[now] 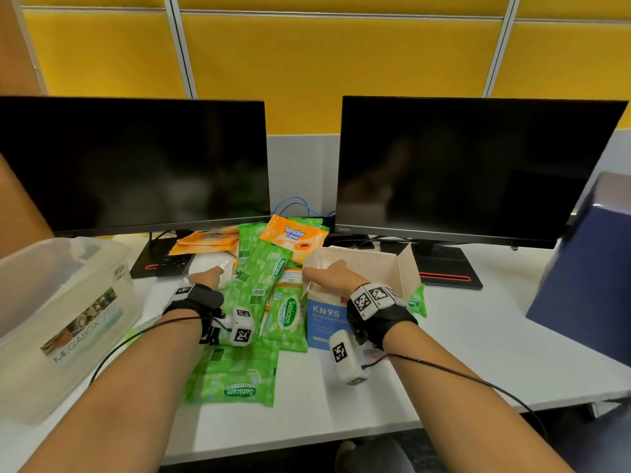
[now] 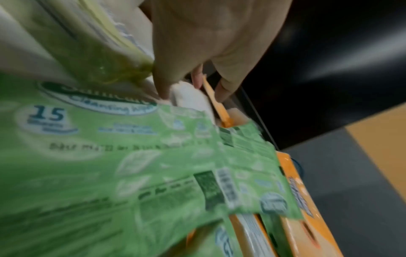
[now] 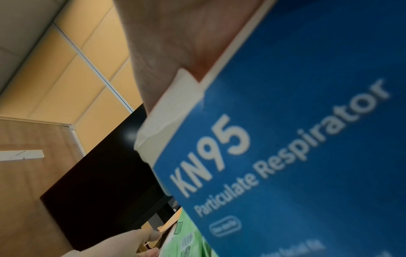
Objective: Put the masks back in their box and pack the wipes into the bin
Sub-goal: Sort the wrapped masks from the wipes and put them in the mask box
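My right hand (image 1: 327,278) grips the front rim of the open KN95 mask box (image 1: 324,315), thumb outside, fingers over the edge. In the right wrist view the blue box (image 3: 285,139) fills the frame under that hand (image 3: 175,43). My left hand (image 1: 205,277) reaches into the pile, fingers fairly straight, fingertips on a white mask packet (image 1: 226,264). The left wrist view, blurred, shows the hand (image 2: 193,87) over that white packet (image 2: 189,99) beside an orange pack's edge (image 2: 212,94). Several green Sanicare wipe packs (image 1: 235,377) (image 2: 110,156) and an orange Tender Love pack (image 1: 293,237) lie between the hands.
A clear MEGABOX bin (image 1: 68,302) stands at the left of the white desk (image 1: 478,336). Two dark monitors (image 1: 136,165) (image 1: 471,165) stand behind the pile, their bases close to it. A dark blue object (image 1: 587,268) sits at the right edge.
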The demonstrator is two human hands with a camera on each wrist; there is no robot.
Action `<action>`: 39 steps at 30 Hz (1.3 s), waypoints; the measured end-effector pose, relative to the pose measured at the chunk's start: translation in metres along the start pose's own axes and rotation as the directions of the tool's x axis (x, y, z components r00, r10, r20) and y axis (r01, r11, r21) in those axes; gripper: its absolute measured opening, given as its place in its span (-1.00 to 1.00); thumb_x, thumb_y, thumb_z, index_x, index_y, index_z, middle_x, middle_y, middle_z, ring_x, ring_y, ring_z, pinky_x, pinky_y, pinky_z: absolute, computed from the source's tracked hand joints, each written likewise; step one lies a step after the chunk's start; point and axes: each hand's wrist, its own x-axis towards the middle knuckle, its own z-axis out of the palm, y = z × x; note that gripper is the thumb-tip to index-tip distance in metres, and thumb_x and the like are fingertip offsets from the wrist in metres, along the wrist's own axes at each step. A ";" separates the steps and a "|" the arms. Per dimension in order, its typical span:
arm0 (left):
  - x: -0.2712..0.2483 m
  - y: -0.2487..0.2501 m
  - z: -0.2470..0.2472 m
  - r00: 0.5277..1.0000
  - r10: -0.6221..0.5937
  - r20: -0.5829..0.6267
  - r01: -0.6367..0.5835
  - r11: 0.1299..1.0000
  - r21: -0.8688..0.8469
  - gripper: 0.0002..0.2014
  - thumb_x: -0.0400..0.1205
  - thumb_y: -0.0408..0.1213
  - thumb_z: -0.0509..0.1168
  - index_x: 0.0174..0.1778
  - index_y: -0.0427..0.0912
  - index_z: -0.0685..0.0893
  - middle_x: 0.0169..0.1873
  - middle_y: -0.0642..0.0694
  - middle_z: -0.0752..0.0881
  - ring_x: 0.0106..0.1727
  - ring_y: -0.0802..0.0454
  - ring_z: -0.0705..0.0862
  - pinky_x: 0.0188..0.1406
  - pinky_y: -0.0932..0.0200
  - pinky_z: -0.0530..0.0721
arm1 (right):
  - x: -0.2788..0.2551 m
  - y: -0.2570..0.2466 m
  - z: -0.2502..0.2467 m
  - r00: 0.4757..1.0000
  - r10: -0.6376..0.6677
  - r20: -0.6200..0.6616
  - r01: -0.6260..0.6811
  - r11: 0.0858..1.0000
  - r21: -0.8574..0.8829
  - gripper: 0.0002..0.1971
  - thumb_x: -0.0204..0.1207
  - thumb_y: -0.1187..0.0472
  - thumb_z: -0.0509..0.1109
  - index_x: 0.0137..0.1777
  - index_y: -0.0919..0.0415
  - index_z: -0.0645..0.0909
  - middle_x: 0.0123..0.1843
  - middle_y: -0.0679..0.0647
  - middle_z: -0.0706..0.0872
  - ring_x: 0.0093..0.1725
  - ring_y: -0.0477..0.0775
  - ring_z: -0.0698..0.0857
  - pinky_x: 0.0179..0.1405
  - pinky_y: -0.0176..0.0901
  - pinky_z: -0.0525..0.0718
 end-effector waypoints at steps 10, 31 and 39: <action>0.051 -0.015 0.002 0.992 -0.115 0.058 0.129 0.879 -0.458 -0.33 0.49 -0.07 0.39 0.50 -0.24 0.44 0.52 -0.22 0.45 0.12 0.00 0.46 0.05 0.03 0.46 | 0.001 0.002 0.001 0.999 -0.043 0.006 0.043 0.999 0.008 -0.01 0.46 -0.22 0.35 0.64 0.39 -0.04 0.54 0.25 0.39 0.44 0.24 0.48 0.37 0.06 0.53; -0.138 0.061 0.051 0.761 0.643 -0.091 -0.611 0.661 -0.436 -0.73 0.59 -0.50 0.23 0.19 -0.19 0.60 -0.02 0.08 0.57 0.05 -0.03 0.64 0.00 0.20 0.70 | -0.044 0.020 -0.061 0.995 -0.086 0.043 0.034 0.731 0.681 -0.24 0.49 -0.45 0.11 0.35 0.20 0.53 0.27 0.26 0.63 0.20 0.25 0.68 0.23 0.15 0.65; -0.169 0.057 0.090 0.632 0.752 0.185 -0.731 0.659 -0.181 -0.63 0.54 -0.47 0.36 0.27 -0.28 0.50 0.12 -0.06 0.57 0.17 -0.08 0.63 -0.02 0.49 0.55 | -0.058 0.023 -0.073 0.927 -0.229 -0.298 0.376 0.582 0.721 -0.55 0.61 0.24 0.35 0.48 0.26 0.43 0.29 0.24 0.69 0.20 0.22 0.72 0.07 0.08 0.76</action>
